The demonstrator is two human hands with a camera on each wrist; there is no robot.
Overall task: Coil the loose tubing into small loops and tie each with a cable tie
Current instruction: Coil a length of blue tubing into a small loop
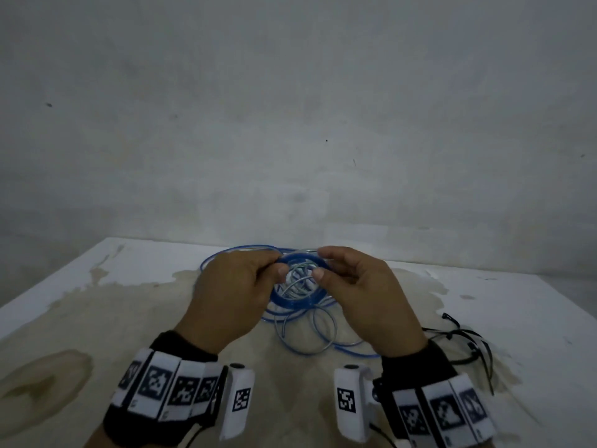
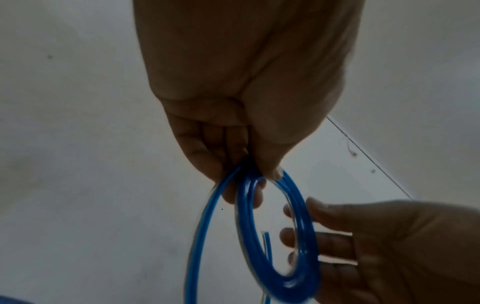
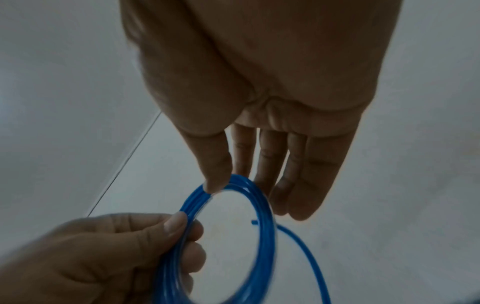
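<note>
A small coil of blue tubing is held upright above the table between both hands. My left hand pinches its left side with thumb and curled fingers. Thumb in front and fingers behind, my right hand pinches the upper right of the coil. In the left wrist view the left hand grips the coil at its top, and one strand trails away. From the right wrist, the right hand has its thumb on the coil. Loose blue and clear tubing lies under the hands.
Several black cable ties lie on the table right of my right wrist. The white table carries brown stains and ends at a grey wall behind. A cut tube end shows inside the coil.
</note>
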